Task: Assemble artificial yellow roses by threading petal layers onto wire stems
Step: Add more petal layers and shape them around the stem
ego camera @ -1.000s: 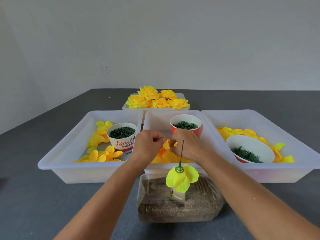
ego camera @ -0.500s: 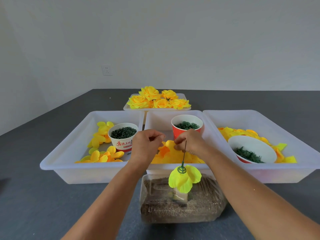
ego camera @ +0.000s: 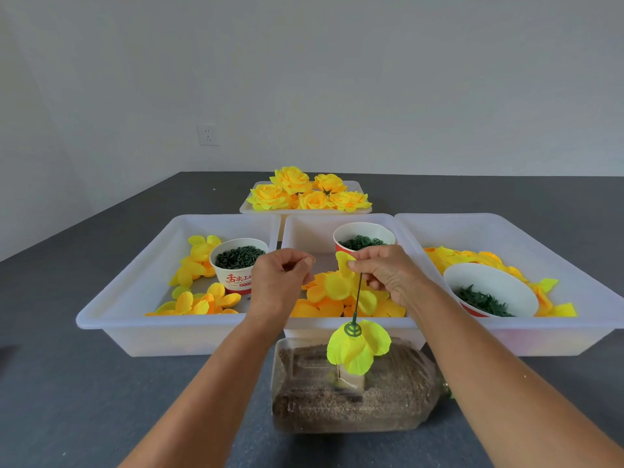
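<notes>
Nearest the camera, a clear plastic container of brown sand (ego camera: pixel 354 400) lies on the dark grey table (ego camera: pixel 67 383). A small tan block (ego camera: pixel 351 380) sits on top of that container, and from it a thin green wire stem (ego camera: pixel 357 298) rises straight up. Low on the stem, just above the container, a bright yellow petal layer (ego camera: pixel 359 349) is already threaded on, with a green round disc (ego camera: pixel 353 329) resting on it.

Above the container, at the top of the stem, the right hand (ego camera: pixel 388 275) pinches a single yellow petal piece (ego camera: pixel 344 261) between thumb and forefinger, the other fingers curled. The left hand (ego camera: pixel 280 282) is level with it, left of the stem, its fingers curled inward with thumb and forefinger tips close together; whether they hold anything cannot be told.

Just behind the container stands the middle white tray (ego camera: pixel 304 228), holding loose yellow-orange petals (ego camera: pixel 331 295) and a red paper cup of green rings (ego camera: pixel 363 239). Behind and left of the container, the left tray (ego camera: pixel 111 319) carries petals and a white printed cup of dark green pieces (ego camera: pixel 238 265). Behind and right of it, the right tray (ego camera: pixel 557 329) holds petals and a tilted bowl of green leaf parts (ego camera: pixel 489 295).

Farthest from the container, a small white tray (ego camera: pixel 248 207) bears finished yellow roses (ego camera: pixel 304 192). A wall socket (ego camera: pixel 207 134) sits on the white wall beyond.
</notes>
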Demonstrator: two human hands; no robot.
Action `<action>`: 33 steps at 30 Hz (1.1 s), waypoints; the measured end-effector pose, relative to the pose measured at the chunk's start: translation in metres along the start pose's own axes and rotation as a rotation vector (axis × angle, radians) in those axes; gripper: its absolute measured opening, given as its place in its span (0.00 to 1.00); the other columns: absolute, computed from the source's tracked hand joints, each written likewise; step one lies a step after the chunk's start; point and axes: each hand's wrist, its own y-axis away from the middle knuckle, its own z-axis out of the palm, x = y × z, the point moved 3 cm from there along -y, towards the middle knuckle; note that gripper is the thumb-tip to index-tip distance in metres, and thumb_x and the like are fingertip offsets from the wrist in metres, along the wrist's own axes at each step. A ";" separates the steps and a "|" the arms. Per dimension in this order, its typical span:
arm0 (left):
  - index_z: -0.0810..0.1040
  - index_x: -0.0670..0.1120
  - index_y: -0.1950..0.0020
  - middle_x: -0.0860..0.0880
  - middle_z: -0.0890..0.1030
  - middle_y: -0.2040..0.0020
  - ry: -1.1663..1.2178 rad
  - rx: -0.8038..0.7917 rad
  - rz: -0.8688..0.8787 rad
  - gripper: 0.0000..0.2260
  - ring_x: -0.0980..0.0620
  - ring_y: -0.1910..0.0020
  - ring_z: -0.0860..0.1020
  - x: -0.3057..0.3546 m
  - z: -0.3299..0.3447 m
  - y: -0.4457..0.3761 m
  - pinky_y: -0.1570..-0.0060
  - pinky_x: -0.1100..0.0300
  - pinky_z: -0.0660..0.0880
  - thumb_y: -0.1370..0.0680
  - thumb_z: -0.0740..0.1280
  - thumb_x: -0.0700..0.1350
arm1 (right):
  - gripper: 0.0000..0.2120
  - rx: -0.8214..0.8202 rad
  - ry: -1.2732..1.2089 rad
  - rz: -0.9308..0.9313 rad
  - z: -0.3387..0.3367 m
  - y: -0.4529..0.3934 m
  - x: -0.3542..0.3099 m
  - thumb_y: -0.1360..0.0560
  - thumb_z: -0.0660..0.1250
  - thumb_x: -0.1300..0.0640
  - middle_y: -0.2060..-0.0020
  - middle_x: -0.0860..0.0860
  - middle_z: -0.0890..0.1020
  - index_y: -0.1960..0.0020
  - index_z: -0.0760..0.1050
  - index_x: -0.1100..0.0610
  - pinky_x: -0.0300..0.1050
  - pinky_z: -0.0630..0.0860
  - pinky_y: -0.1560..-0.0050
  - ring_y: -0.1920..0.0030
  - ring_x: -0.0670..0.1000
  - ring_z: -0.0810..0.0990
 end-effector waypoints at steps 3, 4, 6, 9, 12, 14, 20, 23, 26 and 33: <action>0.81 0.46 0.57 0.48 0.81 0.65 -0.005 -0.021 0.004 0.02 0.55 0.65 0.79 0.003 0.001 0.001 0.61 0.59 0.78 0.26 0.70 0.43 | 0.05 0.023 -0.017 -0.047 0.000 0.002 -0.003 0.29 0.72 0.63 0.76 0.46 0.74 0.60 0.77 0.57 0.33 0.64 0.79 0.75 0.43 0.68; 0.81 0.45 0.51 0.48 0.82 0.59 -0.014 -0.040 0.005 0.10 0.53 0.60 0.79 0.005 0.002 0.003 0.57 0.55 0.79 0.28 0.72 0.49 | 0.05 0.040 -0.034 -0.062 0.000 0.004 -0.005 0.30 0.73 0.62 0.78 0.45 0.74 0.61 0.77 0.57 0.34 0.65 0.78 0.77 0.42 0.68; 0.77 0.45 0.41 0.50 0.80 0.49 -0.077 -0.104 -0.011 0.30 0.52 0.51 0.78 0.009 0.005 0.004 0.52 0.53 0.78 0.37 0.73 0.60 | 0.05 0.083 -0.051 -0.103 -0.001 0.008 -0.009 0.30 0.73 0.61 0.78 0.45 0.74 0.62 0.77 0.56 0.37 0.69 0.74 0.77 0.42 0.68; 0.79 0.46 0.49 0.47 0.81 0.55 -0.183 -0.180 0.038 0.23 0.50 0.57 0.79 0.012 0.008 0.004 0.53 0.50 0.77 0.37 0.74 0.59 | 0.06 0.112 -0.057 -0.203 0.001 0.018 -0.017 0.31 0.73 0.62 0.81 0.42 0.72 0.63 0.76 0.58 0.35 0.68 0.76 0.79 0.40 0.68; 0.82 0.42 0.57 0.44 0.82 0.67 -0.127 -0.190 0.053 0.01 0.53 0.69 0.80 0.006 0.009 -0.001 0.67 0.58 0.77 0.28 0.72 0.39 | 0.08 0.082 -0.114 -0.244 0.002 0.025 -0.024 0.31 0.73 0.63 0.83 0.42 0.69 0.64 0.75 0.60 0.32 0.63 0.79 0.82 0.40 0.64; 0.82 0.43 0.60 0.47 0.80 0.71 -0.048 -0.180 0.011 0.04 0.60 0.74 0.76 0.004 0.006 -0.003 0.73 0.66 0.73 0.27 0.70 0.35 | 0.07 0.041 -0.124 -0.260 0.001 0.030 -0.029 0.31 0.74 0.62 0.82 0.42 0.72 0.64 0.76 0.59 0.31 0.64 0.79 0.81 0.40 0.66; 0.79 0.43 0.63 0.51 0.81 0.72 0.090 -0.217 -0.011 0.06 0.60 0.74 0.76 0.004 0.005 -0.003 0.73 0.69 0.71 0.26 0.69 0.35 | 0.08 -0.126 -0.055 -0.166 0.001 0.035 -0.025 0.31 0.74 0.59 0.65 0.46 0.84 0.52 0.81 0.56 0.35 0.79 0.60 0.62 0.43 0.82; 0.78 0.40 0.62 0.50 0.80 0.72 0.125 -0.237 -0.010 0.05 0.60 0.74 0.76 0.003 0.005 -0.003 0.73 0.69 0.71 0.26 0.69 0.35 | 0.13 -0.124 -0.069 -0.118 0.005 0.032 -0.021 0.30 0.73 0.58 0.57 0.46 0.83 0.45 0.79 0.54 0.33 0.76 0.60 0.57 0.41 0.81; 0.78 0.40 0.62 0.53 0.79 0.75 0.153 -0.228 0.004 0.05 0.61 0.75 0.74 0.003 0.004 -0.003 0.72 0.69 0.71 0.26 0.68 0.35 | 0.07 -0.193 -0.148 -0.001 0.009 0.029 -0.015 0.28 0.70 0.58 0.55 0.51 0.82 0.50 0.79 0.54 0.44 0.75 0.54 0.53 0.49 0.79; 0.78 0.38 0.62 0.47 0.78 0.71 0.106 -0.194 0.001 0.05 0.58 0.75 0.74 -0.002 0.005 -0.004 0.73 0.67 0.71 0.26 0.69 0.37 | 0.07 0.023 -0.146 -0.047 0.005 0.028 -0.011 0.31 0.74 0.59 0.74 0.46 0.78 0.65 0.77 0.57 0.38 0.74 0.70 0.71 0.44 0.74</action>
